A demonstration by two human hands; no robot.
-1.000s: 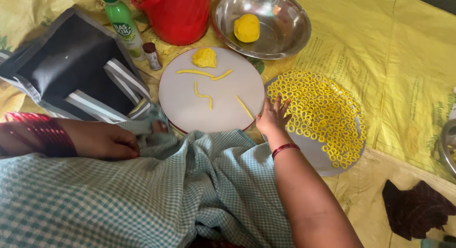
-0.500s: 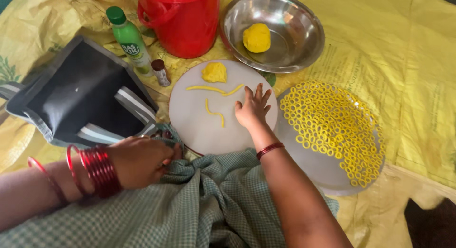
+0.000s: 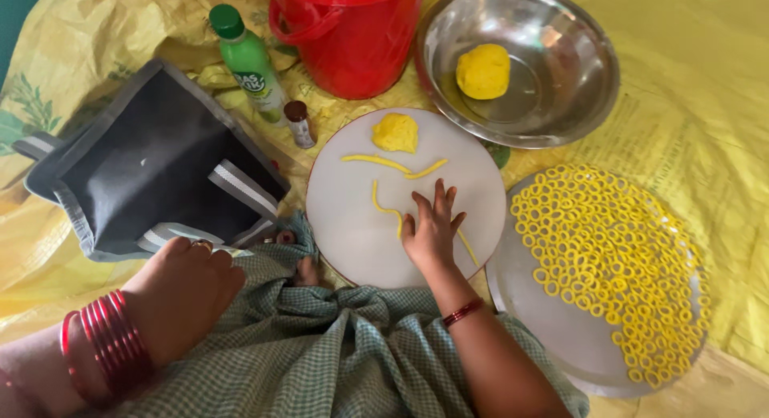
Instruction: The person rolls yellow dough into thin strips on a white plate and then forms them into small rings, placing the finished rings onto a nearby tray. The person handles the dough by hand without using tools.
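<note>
My right hand [image 3: 431, 230] lies flat and released, fingers spread, on the round white board [image 3: 352, 226], pressing a thin yellow dough strand [image 3: 384, 203] that runs out from under my fingertips. Just beyond them lie two more strands [image 3: 392, 165] and a small dough lump [image 3: 396, 132]. Right of that hand, a steel tray [image 3: 577, 338] carries many little yellow dough rings [image 3: 605, 258]. Farther ahead sits a steel bowl [image 3: 561, 74] with a dough ball [image 3: 483, 70], beside a red bucket [image 3: 352, 38]. My left hand [image 3: 188, 286], loosely curled, rests on green checked cloth [image 3: 336, 354]; whether it grasps the cloth I cannot tell. Beyond it lies a grey bag [image 3: 144, 170], with a green bottle [image 3: 248, 62] and small vial [image 3: 300, 123].
</note>
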